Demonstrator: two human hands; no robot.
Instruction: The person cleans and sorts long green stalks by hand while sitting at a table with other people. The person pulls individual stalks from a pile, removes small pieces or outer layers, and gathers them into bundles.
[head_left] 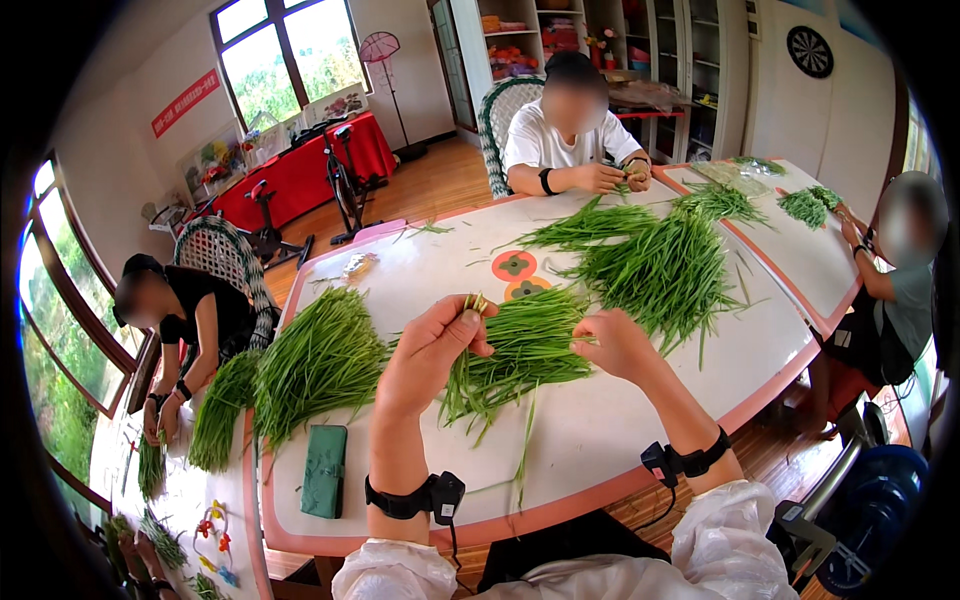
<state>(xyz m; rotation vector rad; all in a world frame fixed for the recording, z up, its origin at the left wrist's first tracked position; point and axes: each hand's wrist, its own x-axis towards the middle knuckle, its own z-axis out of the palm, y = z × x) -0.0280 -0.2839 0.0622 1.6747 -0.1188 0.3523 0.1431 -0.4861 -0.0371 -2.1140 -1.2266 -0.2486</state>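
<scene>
My left hand (435,345) is raised over the white table (590,440), thumb and fingers pinched on a few chive stalks whose pale ends (478,303) show above the thumb. To its right, my right hand (618,345) has its fingertips pressed together; anything in them is too small to make out. Between and below both hands lies a pile of long, thin green chives (525,345). A few loose blades (525,450) trail from it toward the near edge.
A larger chive heap (318,360) lies left, another (660,265) far right. A green wallet-like case (324,470) rests near the front left. Round orange mats (514,265) lie mid-table. Co-workers handle greens across the table (580,135), at left (190,330) and at right (890,270).
</scene>
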